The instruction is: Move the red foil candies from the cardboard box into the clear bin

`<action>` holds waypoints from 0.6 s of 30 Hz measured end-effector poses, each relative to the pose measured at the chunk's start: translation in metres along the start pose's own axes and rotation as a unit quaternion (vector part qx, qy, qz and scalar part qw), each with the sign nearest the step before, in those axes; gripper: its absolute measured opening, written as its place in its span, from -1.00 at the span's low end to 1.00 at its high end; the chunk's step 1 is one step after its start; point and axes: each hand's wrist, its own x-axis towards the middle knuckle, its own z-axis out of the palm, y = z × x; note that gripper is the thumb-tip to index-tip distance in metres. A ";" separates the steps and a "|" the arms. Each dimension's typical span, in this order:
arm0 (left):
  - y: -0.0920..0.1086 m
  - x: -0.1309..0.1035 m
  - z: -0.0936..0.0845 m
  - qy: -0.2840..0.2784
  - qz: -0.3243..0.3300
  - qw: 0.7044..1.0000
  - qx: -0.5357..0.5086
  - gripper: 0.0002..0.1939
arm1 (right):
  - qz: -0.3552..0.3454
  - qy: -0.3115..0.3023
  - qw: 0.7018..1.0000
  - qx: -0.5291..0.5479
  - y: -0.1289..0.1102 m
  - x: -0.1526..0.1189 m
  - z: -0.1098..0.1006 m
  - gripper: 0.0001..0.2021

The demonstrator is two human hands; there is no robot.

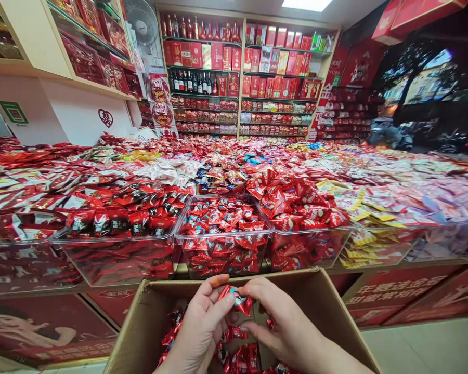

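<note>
A small red wrapped candy (237, 299) with a blue and white print is in my left hand (206, 317), pinched under the thumb. My right hand (276, 317) is curved at the candy's right side. Its fingertips touch or nearly touch the wrapper, while its thumb stays lower and apart from the fingers. Both hands are over an open cardboard box (134, 322). Inside the box, more red candies (245, 357) lie loose, partly hidden by my hands and wrists.
Directly beyond the box stands a clear plastic bin (224, 236) of similar red candies. Bins of dark-printed red packets (117, 221) and larger red packets (304, 208) flank it. Yellow packets (361, 208) lie farther right. Shelves (242, 67) with bottles and boxes line the back wall.
</note>
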 end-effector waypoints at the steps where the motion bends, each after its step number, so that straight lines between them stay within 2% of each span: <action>1: 0.001 -0.001 0.001 -0.001 -0.011 1.000 -0.001 -0.75 | -0.014 -0.004 1.000 -0.014 0.000 0.000 0.000 -0.67; 5: 0.001 0.000 -0.001 0.001 -0.040 0.999 0.014 -0.83 | -0.042 0.013 0.998 -0.047 0.001 0.001 -0.001 -0.77; 8: -0.004 0.004 -0.005 -0.008 -0.047 0.998 0.028 -0.77 | -0.044 0.044 0.997 -0.044 0.003 0.002 -0.001 -0.77; 13: -0.021 0.012 -0.017 -0.008 -0.072 0.982 0.174 -0.71 | -0.070 0.100 0.992 -0.043 0.003 0.001 -0.001 -0.76; 15: -0.028 0.013 -0.022 -0.038 -0.064 0.956 0.284 -0.74 | -0.088 0.106 0.988 -0.063 -0.001 0.006 -0.006 -0.76; 18: -0.039 0.011 -0.031 -0.118 -0.033 0.878 0.462 -0.84 | -0.129 0.105 0.979 -0.118 -0.011 0.035 -0.018 -0.79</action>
